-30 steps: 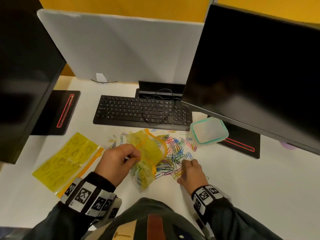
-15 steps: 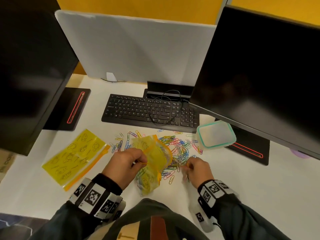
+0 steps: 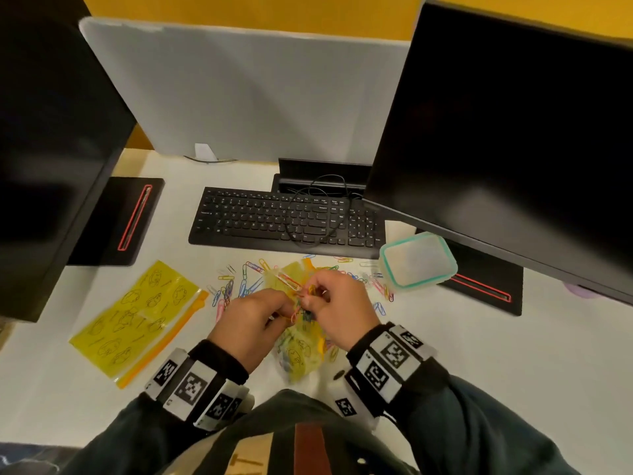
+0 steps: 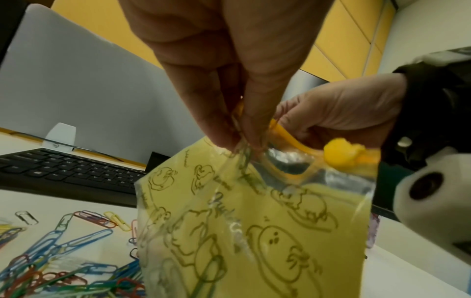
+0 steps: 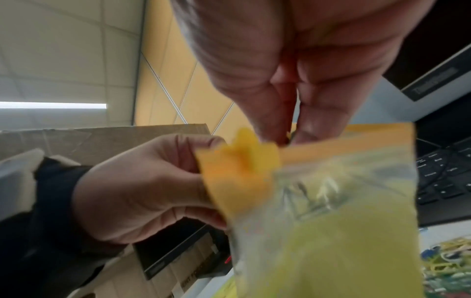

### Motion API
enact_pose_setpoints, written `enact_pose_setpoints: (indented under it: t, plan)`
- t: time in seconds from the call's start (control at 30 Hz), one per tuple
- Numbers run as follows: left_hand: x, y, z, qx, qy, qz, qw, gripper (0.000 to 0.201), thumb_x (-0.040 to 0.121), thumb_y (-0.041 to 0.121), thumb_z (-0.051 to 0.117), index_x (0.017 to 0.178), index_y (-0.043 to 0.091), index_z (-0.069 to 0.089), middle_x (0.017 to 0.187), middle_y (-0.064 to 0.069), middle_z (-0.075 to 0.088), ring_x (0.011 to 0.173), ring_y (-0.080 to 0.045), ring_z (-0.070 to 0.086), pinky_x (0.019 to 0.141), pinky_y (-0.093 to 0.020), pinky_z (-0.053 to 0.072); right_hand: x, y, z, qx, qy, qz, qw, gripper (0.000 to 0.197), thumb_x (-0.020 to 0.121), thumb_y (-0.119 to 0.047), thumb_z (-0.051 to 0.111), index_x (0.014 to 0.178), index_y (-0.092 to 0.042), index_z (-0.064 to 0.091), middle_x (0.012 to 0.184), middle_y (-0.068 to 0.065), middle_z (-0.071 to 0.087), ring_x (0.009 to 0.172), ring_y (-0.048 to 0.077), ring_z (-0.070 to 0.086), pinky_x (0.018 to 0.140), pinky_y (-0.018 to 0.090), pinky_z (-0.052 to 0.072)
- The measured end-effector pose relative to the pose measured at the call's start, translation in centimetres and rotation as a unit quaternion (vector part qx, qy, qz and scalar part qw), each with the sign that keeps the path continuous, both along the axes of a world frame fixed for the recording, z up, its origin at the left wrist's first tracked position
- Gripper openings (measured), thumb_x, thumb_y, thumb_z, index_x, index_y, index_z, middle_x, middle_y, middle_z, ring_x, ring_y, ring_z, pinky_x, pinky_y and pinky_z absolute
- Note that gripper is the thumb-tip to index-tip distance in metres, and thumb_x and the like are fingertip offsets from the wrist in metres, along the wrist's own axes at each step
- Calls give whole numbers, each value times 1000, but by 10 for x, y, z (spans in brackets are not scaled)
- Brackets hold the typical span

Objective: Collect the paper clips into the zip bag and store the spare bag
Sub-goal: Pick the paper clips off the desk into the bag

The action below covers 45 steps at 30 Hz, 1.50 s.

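Your left hand [image 3: 251, 320] pinches the zip bag [image 4: 254, 231] open by its rim; your right hand [image 3: 337, 305] pinches clips at its mouth. Many paper clips [image 3: 239, 286] remain loose on the desk [image 3: 479, 344]; the spare bag [image 3: 133, 317] lies unstored, left.

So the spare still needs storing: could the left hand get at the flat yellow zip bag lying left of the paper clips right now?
Probably not yet. The path to the flat yellow zip bag looks free, but the left hand is busy pinching the rim of the yellow zip bag being filled, so it would have to let go first.
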<state>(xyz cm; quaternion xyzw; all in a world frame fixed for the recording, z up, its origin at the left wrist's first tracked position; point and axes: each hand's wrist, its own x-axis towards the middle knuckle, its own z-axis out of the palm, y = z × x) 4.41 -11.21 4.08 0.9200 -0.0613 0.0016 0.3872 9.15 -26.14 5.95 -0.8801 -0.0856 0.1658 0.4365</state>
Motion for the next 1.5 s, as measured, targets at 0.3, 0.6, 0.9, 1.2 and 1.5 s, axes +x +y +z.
enact_pose_setpoints:
  t: [0.3,0.6,0.9,1.2,1.5]
  plan:
    - [7,8,-1,-26,12,33,999,18,74,6,68,72,23,64,87,14,64,80,-3,60,68,-14,48,6,-13,-1,-36,-71,-22,997,30,86,-2,48,101,-17,69,98,1,70,82,11,61,78,21,45]
    - [7,15,-6,-40,37,53,997,16,74,2,68,70,17,65,85,16,62,85,19,53,69,-1,43,78,-96,-37,-556,-43,138,819,93,73,-24,69,144,-32,9,154,7,13,141,35,11,107,56,28]
    - [10,12,-7,-30,23,35,999,18,74,2,68,71,20,65,84,8,67,91,1,56,72,-7,46,47,-112,-40,-488,22,36,872,60,81,-14,60,136,-15,36,143,5,34,132,30,26,102,40,42]
    - [10,9,-5,-29,34,35,998,17,74,4,68,71,20,65,83,14,65,78,7,60,71,-8,47,-5,-121,-43,-392,-37,19,919,51,85,-2,49,133,-17,40,135,7,44,121,24,45,93,30,47]
    - [11,15,-8,-49,18,48,998,22,72,1,69,68,22,63,81,22,61,93,6,56,68,-16,51,-3,-95,-91,-346,45,49,936,27,88,3,40,111,-5,51,112,14,56,89,29,60,68,31,38]
